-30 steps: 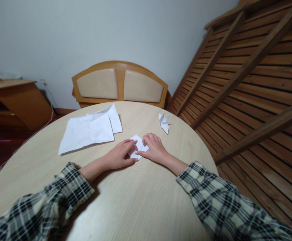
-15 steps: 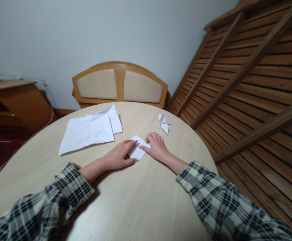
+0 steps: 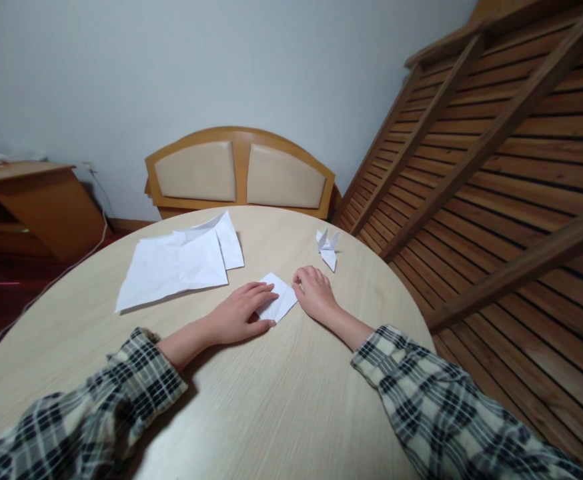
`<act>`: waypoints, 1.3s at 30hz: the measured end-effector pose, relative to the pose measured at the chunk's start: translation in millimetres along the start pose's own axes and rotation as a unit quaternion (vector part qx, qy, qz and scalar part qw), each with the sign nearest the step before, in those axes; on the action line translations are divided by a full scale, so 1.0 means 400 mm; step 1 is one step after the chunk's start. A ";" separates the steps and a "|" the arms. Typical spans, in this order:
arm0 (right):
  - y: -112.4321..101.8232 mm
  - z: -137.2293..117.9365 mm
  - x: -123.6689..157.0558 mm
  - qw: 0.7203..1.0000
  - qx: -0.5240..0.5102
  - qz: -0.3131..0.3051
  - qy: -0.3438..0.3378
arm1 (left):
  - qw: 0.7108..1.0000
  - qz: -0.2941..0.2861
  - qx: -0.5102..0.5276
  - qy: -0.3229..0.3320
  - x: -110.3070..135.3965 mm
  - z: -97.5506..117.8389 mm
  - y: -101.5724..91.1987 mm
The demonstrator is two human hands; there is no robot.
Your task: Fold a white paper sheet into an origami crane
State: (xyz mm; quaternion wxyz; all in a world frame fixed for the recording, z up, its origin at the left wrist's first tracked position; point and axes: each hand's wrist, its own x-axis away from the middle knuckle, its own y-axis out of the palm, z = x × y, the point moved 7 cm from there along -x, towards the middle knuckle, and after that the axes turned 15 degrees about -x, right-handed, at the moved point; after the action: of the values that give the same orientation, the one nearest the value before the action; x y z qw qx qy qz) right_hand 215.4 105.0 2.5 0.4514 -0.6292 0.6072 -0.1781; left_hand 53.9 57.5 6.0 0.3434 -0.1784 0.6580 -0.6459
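Note:
A small folded piece of white paper (image 3: 280, 301), roughly diamond-shaped with a crease across it, lies on the round table between my hands. My left hand (image 3: 241, 312) rests flat on its left side, fingers stretched out and thumb at the lower corner. At the right corner of the paper is my right hand (image 3: 315, 292), its fingers curled together against the edge; their tips are partly hidden, but they seem to pinch that corner. A folded white paper crane (image 3: 328, 251) stands beyond my right hand.
Creased white paper sheets (image 3: 174, 270) lie overlapping at the back left of the pale wooden table (image 3: 271, 400). A padded headboard (image 3: 241, 170) stands behind it. Wooden slats (image 3: 511, 180) lean along the right side, and a brown desk (image 3: 31, 207) is at far left.
My right thumb has drawn back from the middle of the folded paper to its right corner. The left hand stays on the paper, with hardly any movement.

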 end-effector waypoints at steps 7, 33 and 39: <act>-0.013 -0.044 0.003 0.993 -0.075 0.004 -0.094 | 0.998 0.004 -0.067 -0.014 0.003 0.012 -0.013; 0.006 -0.067 0.014 0.981 -0.091 -0.085 -0.152 | 0.989 0.067 0.062 -0.113 0.000 -0.059 -0.023; 0.006 -0.066 0.014 0.981 -0.095 -0.084 -0.149 | 0.984 0.071 0.111 -0.124 0.004 -0.083 -0.004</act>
State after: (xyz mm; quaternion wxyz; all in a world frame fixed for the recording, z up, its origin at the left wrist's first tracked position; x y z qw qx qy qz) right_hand 194.6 91.0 12.9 0.4584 -0.7374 0.4924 -0.0611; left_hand 29.9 80.3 4.7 0.4847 -0.1706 0.5457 -0.6619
